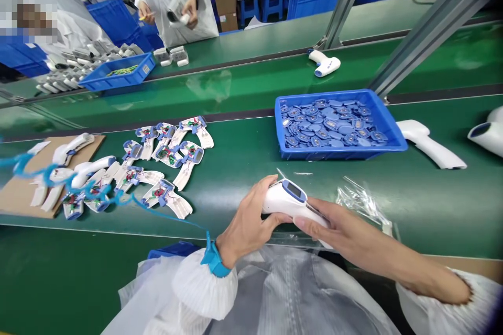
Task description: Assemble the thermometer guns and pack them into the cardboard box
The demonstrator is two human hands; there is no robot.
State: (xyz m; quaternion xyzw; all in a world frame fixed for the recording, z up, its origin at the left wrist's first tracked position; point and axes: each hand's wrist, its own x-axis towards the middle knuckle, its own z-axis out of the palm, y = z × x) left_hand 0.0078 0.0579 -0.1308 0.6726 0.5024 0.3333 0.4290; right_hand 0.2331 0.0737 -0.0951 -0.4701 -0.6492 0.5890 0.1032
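Observation:
Both my hands hold one white infrared thermometer (288,200) low over the front edge of the green bench. Its dark display, framed in blue, faces up. My left hand (251,214) wraps the head end, thumb underneath. Around the handle my right hand (330,222) is closed, and a narrow gap shows along the casing there. Just beyond stands a blue bin (341,154) full of small blue plastic parts (330,123). To the left lie several opened thermometer halves (168,196) with wires and circuit boards showing.
A coiled blue cord (118,196) runs from the left to my wristband (214,259). Clear plastic strips (363,199) lie at right, near a white casing (428,141). A finished-looking thermometer (324,63) rests on the green belt. Across it, a co-worker (168,0) holds a device.

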